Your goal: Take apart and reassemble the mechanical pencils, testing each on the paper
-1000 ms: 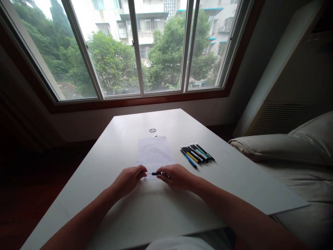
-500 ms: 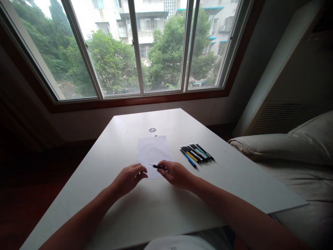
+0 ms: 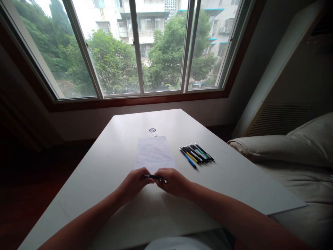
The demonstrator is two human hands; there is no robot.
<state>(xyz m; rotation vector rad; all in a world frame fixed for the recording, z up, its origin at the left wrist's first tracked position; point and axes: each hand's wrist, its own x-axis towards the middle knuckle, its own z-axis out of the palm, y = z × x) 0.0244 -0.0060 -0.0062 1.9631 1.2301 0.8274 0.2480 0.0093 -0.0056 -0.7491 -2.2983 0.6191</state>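
Note:
A dark pen (image 3: 154,177) with a metal tip lies nearly level between my two hands, just above the table. My right hand (image 3: 173,181) is closed on its right end. At the tip end, the fingers of my left hand (image 3: 136,180) are closed around the pen. Just beyond my hands lies a sheet of paper (image 3: 154,152) covered in lines of print, its near edge partly hidden by my fingers. To the right of the paper, several pens (image 3: 197,155) with blue, yellow, white, green and black barrels lie side by side, tips pointing away.
The white table (image 3: 125,130) carries everything and narrows toward the window (image 3: 140,52). A small round mark (image 3: 152,130) shows past the paper, with a small dark object at the sheet's far edge. A pale sofa (image 3: 286,149) stands along the right side.
Both hands have come closer together and slightly toward me. My left hand, earlier apart from the pen, now grips its tip end. The paper and the row of pens stay put.

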